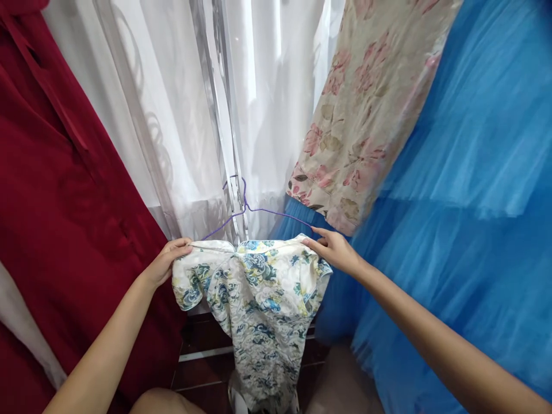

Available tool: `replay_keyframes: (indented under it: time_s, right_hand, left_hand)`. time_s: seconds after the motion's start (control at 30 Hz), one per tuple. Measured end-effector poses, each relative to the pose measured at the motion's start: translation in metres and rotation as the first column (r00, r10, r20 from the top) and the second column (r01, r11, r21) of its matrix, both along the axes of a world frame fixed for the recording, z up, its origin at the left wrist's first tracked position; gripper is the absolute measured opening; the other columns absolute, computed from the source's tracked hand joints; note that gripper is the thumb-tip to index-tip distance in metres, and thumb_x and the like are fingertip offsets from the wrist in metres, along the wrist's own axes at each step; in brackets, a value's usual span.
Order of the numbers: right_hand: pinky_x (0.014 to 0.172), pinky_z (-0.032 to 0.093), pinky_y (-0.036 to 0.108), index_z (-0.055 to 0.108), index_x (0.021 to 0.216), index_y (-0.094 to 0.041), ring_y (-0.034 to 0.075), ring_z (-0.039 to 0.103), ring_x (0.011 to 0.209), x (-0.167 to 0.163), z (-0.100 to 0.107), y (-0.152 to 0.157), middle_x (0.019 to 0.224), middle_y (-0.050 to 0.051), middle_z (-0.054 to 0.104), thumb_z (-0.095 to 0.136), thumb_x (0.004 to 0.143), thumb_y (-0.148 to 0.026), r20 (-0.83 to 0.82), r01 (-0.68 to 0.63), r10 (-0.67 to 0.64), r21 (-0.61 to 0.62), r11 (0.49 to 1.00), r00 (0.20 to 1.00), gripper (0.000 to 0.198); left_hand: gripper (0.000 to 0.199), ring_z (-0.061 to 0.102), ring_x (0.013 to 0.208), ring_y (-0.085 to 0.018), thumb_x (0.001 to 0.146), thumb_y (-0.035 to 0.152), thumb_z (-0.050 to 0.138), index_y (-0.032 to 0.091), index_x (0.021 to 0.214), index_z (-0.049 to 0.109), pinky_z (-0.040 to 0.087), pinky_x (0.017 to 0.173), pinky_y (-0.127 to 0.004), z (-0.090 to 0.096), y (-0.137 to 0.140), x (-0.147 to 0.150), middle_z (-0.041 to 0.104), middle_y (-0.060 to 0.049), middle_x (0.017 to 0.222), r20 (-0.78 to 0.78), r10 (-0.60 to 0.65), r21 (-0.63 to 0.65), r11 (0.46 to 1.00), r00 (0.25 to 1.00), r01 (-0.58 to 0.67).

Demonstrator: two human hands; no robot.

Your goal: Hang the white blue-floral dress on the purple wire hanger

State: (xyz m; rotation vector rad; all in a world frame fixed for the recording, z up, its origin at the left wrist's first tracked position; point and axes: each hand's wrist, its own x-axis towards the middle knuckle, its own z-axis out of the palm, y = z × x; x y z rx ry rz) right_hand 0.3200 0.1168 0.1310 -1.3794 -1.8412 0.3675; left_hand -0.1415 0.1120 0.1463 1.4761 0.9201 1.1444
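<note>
At the centre of the frame, left hand [166,261] and right hand [332,248] each pinching a shoulder of the blue-flowered dress [254,299], hanging on a purple hanger [254,210], white curtain [181,115] behind

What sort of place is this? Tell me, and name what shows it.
Probably a dress shop or a home clothes-hanging corner. Gowns hang close together: a red garment, a blue tulle dress and a pink floral dress. Both hands hold a blue floral dress on a purple wire hanger.
</note>
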Motion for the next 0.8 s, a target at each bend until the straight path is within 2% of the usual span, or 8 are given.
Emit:
replay_keyframes:
  time_s: [0.13, 0.27, 0.4, 0.5, 0.57, 0.67, 0.73, 0.8]
  right_hand:
    - [0.047, 0.028, 0.025, 0.059, 0.128, -0.006, 0.017, 0.048, 0.054, 0.006, 0.013, -0.021, 0.055, -0.002, 0.049, 0.057, 0.081, -0.067, 0.125, 0.035, -0.036, 0.015, 0.999, 0.991, 0.077]
    - [0.047, 0.024, 0.025, 0.064, 0.091, -0.014, 0.014, 0.041, 0.054, 0.005, 0.023, -0.040, 0.058, -0.001, 0.047, 0.062, 0.079, -0.067, 0.144, 0.055, -0.063, 0.062, 0.997, 0.988, 0.054]
    - [0.048, 0.022, 0.024, 0.051, 0.069, -0.018, 0.011, 0.031, 0.055, -0.003, 0.034, -0.062, 0.060, -0.003, 0.036, 0.052, 0.089, -0.063, 0.004, -0.220, 0.222, -0.103, 0.970, 0.975, 0.049]
    - [0.048, 0.019, 0.025, 0.039, 0.064, -0.019, 0.010, 0.024, 0.056, -0.007, 0.043, -0.075, 0.061, -0.004, 0.029, 0.047, 0.093, -0.059, -0.025, -0.338, 0.338, -0.140, 0.931, 0.941, 0.050]
    - [0.048, 0.018, 0.026, 0.034, 0.061, -0.019, 0.010, 0.023, 0.055, -0.006, 0.048, -0.079, 0.059, -0.004, 0.027, 0.047, 0.094, -0.057, 0.073, -0.318, 0.324, -0.076, 0.945, 0.943, 0.051]
    - [0.049, 0.016, 0.028, 0.031, 0.056, -0.019, 0.009, 0.022, 0.052, -0.003, 0.051, -0.077, 0.055, -0.003, 0.025, 0.046, 0.094, -0.056, 0.156, -0.193, 0.170, 0.141, 0.971, 0.973, 0.056]
    - [0.049, 0.014, 0.029, 0.025, 0.054, -0.020, 0.009, 0.019, 0.050, 0.000, 0.051, -0.073, 0.053, -0.003, 0.021, 0.044, 0.094, -0.059, 0.049, -0.079, 0.070, 0.235, 0.969, 0.996, 0.060]
    - [0.047, 0.011, 0.029, 0.021, 0.053, -0.021, 0.009, 0.016, 0.049, 0.002, 0.052, -0.068, 0.052, -0.004, 0.018, 0.044, 0.093, -0.063, -0.097, -0.034, 0.053, 0.187, 0.982, 0.994, 0.063]
  left_hand:
    - [0.021, 0.057, 0.066, -0.012, 0.080, 0.035, 0.074, 0.015, 0.084, 0.066, 0.044, 0.059, -0.018, 0.007, 0.001, 0.000, 0.062, -0.001, 0.074, -0.029, 0.030, 0.021, 0.999, 0.999, -0.029]
    - [0.030, 0.061, 0.082, -0.016, 0.081, 0.037, 0.074, 0.019, 0.104, 0.068, 0.048, 0.068, -0.021, 0.013, -0.001, 0.005, 0.067, -0.004, 0.094, -0.111, 0.153, 0.143, 0.980, 0.982, -0.137]
    - [0.040, 0.061, 0.097, -0.019, 0.076, 0.039, 0.078, 0.019, 0.109, 0.067, 0.049, 0.079, -0.023, 0.011, 0.005, 0.011, 0.066, -0.006, 0.112, -0.073, 0.340, 0.312, 0.901, 0.937, -0.302]
    - [0.039, 0.062, 0.089, -0.019, 0.075, 0.042, 0.078, 0.017, 0.103, 0.068, 0.049, 0.076, -0.025, 0.006, 0.010, 0.015, 0.068, -0.007, 0.103, -0.055, 0.406, 0.354, 0.862, 0.912, -0.362]
    - [0.035, 0.062, 0.085, -0.019, 0.075, 0.042, 0.077, 0.015, 0.096, 0.070, 0.048, 0.076, -0.025, 0.004, 0.009, 0.017, 0.069, -0.007, 0.094, -0.057, 0.436, 0.388, 0.839, 0.898, -0.382]
    - [0.032, 0.062, 0.079, -0.019, 0.074, 0.042, 0.077, 0.014, 0.090, 0.072, 0.048, 0.071, -0.025, 0.004, 0.003, 0.020, 0.071, -0.006, 0.087, -0.055, 0.469, 0.421, 0.811, 0.882, -0.405]
    - [0.032, 0.062, 0.074, -0.019, 0.074, 0.043, 0.077, 0.015, 0.087, 0.073, 0.047, 0.065, -0.025, 0.005, -0.003, 0.022, 0.071, -0.006, 0.083, -0.067, 0.475, 0.419, 0.811, 0.877, -0.407]
    - [0.031, 0.061, 0.070, -0.019, 0.072, 0.043, 0.078, 0.015, 0.085, 0.074, 0.046, 0.061, -0.024, 0.006, -0.006, 0.023, 0.071, -0.006, 0.080, -0.072, 0.468, 0.413, 0.818, 0.881, -0.401]
